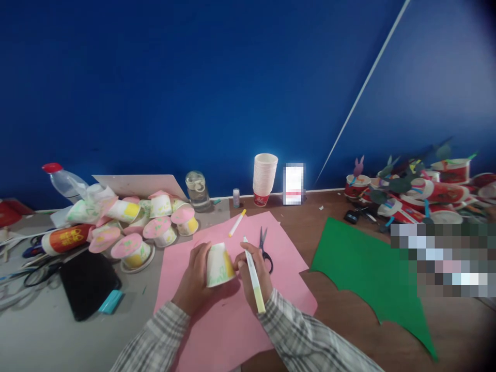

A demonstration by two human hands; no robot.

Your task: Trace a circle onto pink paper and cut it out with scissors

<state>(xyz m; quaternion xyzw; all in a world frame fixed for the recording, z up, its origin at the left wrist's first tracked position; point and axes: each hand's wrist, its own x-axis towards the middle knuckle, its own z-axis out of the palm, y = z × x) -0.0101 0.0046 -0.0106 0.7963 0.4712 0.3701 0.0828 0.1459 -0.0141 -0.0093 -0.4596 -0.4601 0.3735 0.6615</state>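
Gripping | left hand (197,279): painted paper cup (217,266) | right hand (262,274): marker (253,276) | pink paper (225,336) beneath both

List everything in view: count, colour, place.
Wall: 1, blue, behind
Tabletop: count unclear, grey, brown, below
Pink paper: count unclear, pink, centre
Green paper: 1, green, right
Scissors: 1, dark, on pink paper
Loose marker: 1, white, yellow, centre
Cup stack: 1, mostly white, rear
Small bottle: 1, pale, rear
Jar: 1, clear, rear
Decorated cups: several, mostly white, left
Plastic bottle: 1, clear, left
Flat object: 1, black, left
Small block: 1, light blue, left
Lying cup: 1, red, left
Cords: several, mixed, left
Red cups: several, red, white, right
Blurred patches: 2, pale, right
Held cup: 1, mostly white, in left hand
Held marker: 1, mostly white, in right hand
Sleeves: 2, plaid, bottom
Hands: 2, bare, centre
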